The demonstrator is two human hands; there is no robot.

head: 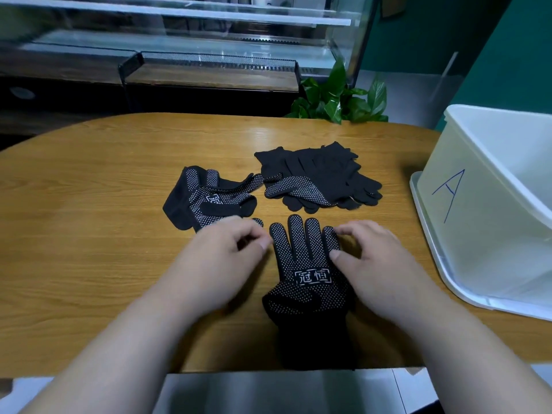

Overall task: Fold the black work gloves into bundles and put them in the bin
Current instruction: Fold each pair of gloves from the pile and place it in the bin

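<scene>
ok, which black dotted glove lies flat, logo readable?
The black dotted glove between the left hand and right hand, fingers pointing away. The crumpled glove is folded over; the glove pile sits behind.

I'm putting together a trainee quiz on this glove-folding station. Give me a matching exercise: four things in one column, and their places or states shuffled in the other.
Things
1. nearest glove
2. left glove clump
3. glove pile
4. white bin

Places or states
A. at the right end of the table, marked with a blue A
B. lying flat, dotted side up, fingers pointing away
C. loose heap mid-table, mostly plain side up
D. crumpled, print only partly showing

Pairs: 1-B, 2-D, 3-C, 4-A
</scene>
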